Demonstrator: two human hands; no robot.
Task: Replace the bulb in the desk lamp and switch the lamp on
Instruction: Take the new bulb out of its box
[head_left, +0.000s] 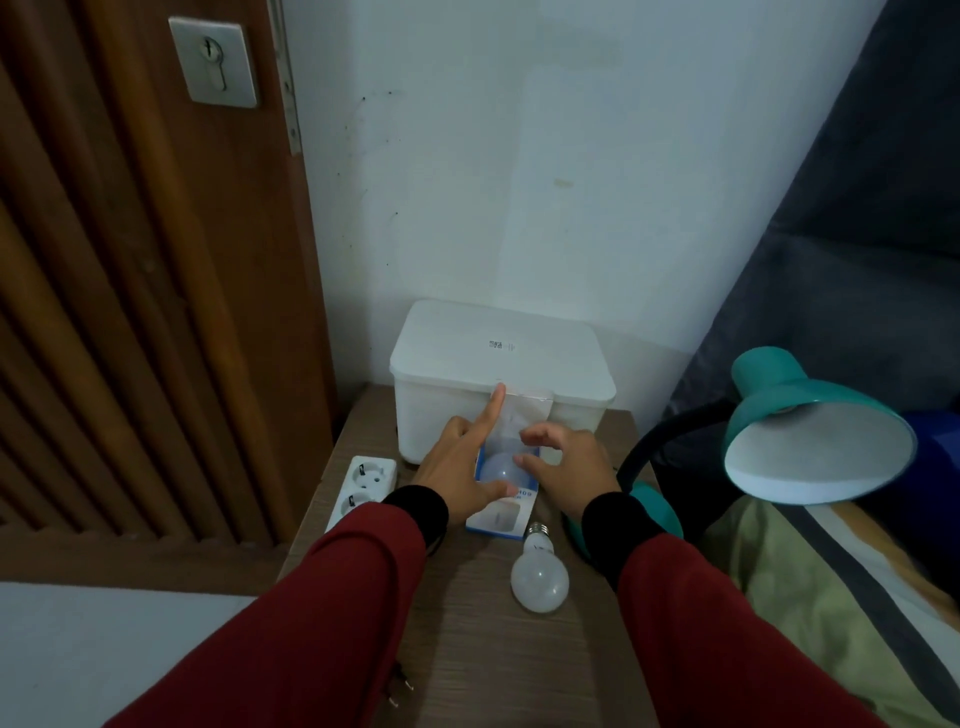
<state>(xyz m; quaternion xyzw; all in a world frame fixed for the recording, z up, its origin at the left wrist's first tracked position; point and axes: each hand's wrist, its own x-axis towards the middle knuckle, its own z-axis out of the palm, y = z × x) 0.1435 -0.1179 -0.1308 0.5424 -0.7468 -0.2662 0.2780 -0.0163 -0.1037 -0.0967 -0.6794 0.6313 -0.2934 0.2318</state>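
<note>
A blue-and-white bulb box (500, 521) stands open on the wooden bedside table (467, 649). My left hand (457, 467) grips the box's left side, with the index finger holding the flap up. A white bulb (496, 465) shows inside the opening. My right hand (571, 473) is curled at the opening, thumb tip touching that bulb, fingers apart. A second white bulb (540, 577) lies loose on the table in front of the box. The teal desk lamp (810, 431) stands at the right, its shade facing me; I see no bulb in it.
A white lidded container (498, 364) stands behind the box against the wall. A white power strip (363, 486) lies at the table's left edge, beside the wooden door (156, 312). A black plug (397, 680) lies near my left sleeve. Striped bedding (831, 597) is on the right.
</note>
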